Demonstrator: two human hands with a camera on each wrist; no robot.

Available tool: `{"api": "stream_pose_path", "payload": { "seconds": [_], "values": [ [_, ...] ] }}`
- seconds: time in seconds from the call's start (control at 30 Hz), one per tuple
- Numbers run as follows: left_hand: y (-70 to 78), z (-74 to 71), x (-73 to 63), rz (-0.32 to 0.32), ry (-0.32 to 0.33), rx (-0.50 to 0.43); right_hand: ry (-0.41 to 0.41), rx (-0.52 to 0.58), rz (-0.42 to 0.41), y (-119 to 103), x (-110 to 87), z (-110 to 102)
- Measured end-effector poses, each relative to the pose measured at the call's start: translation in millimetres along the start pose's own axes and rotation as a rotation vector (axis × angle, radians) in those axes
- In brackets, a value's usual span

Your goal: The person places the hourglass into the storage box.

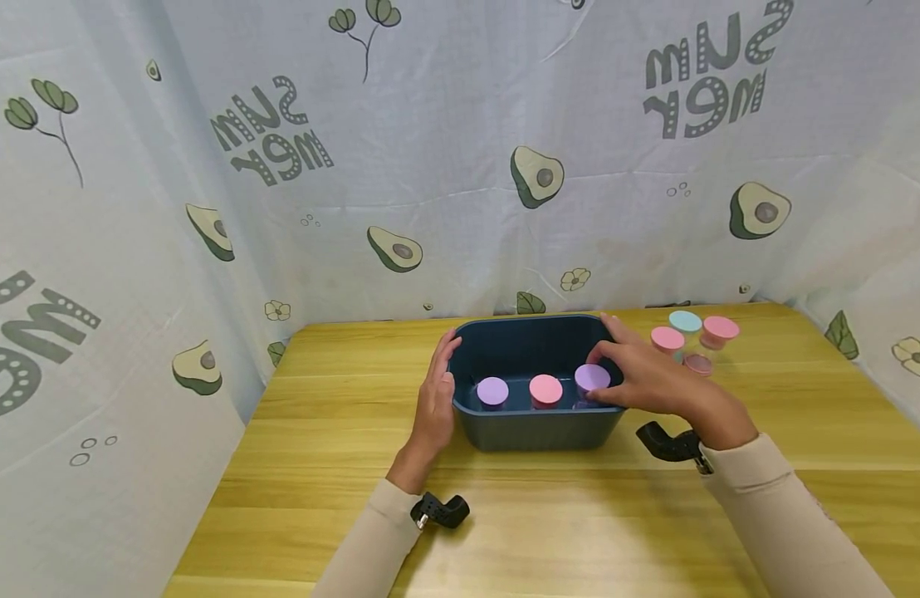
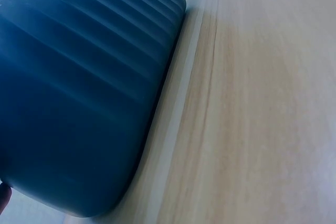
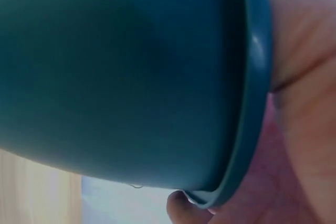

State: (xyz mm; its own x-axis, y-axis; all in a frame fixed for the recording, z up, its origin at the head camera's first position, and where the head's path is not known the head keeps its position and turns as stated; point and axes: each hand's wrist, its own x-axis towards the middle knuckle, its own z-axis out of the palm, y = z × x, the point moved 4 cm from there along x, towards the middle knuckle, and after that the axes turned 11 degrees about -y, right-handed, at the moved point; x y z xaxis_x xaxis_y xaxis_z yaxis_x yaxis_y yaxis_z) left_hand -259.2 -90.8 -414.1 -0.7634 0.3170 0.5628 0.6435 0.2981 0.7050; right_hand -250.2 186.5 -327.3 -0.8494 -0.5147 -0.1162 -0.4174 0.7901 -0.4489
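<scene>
A dark blue-grey plastic bin (image 1: 538, 433) stands on the wooden table. My right hand (image 1: 654, 378) reaches over its right rim and pinches a small purple-lidded cup (image 1: 593, 377) between thumb and fingers, inside the bin at the right end. In a row beside it sit a pink-lidded cup (image 1: 545, 390) and another purple-lidded cup (image 1: 493, 391). Against the bin's left end rests my left hand (image 1: 434, 399), fingers extended along the wall. The left wrist view shows the ribbed bin wall (image 2: 89, 77); in the right wrist view the bin's rim (image 3: 257, 77) lies against my palm.
Right of the bin, behind my right hand, stand a blue-lidded cup (image 1: 685, 321) and two pink-lidded cups, one nearer the bin (image 1: 667, 339) and one farther right (image 1: 720, 329). A clear pinkish piece (image 1: 697, 364) lies before them. A printed curtain (image 1: 460, 166) hangs behind the table (image 1: 340, 415).
</scene>
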Motion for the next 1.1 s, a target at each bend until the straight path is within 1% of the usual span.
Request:
{"api": "stream_pose_path", "payload": {
  "seconds": [0.37,0.57,0.73,0.97,1.1],
  "values": [
    [-1.2,-0.4,-3.5,0.006,-0.002,0.001,-0.049,-0.024,0.035,-5.1,1.6,5.5],
    [-2.6,-0.2,-5.0,0.027,0.003,-0.008,-0.044,-0.065,0.045,-10.0,3.5,8.7],
    [-2.5,-0.3,-6.2,0.032,0.005,-0.003,-0.038,-0.097,0.056,-13.3,5.1,11.5],
    [-3.3,0.0,-8.3,0.044,0.007,-0.007,-0.047,-0.129,0.101,-17.1,4.8,15.3],
    [-3.6,0.8,-9.8,0.04,0.004,0.0,-0.054,-0.145,0.124,-17.0,4.3,17.2]
  ]
}}
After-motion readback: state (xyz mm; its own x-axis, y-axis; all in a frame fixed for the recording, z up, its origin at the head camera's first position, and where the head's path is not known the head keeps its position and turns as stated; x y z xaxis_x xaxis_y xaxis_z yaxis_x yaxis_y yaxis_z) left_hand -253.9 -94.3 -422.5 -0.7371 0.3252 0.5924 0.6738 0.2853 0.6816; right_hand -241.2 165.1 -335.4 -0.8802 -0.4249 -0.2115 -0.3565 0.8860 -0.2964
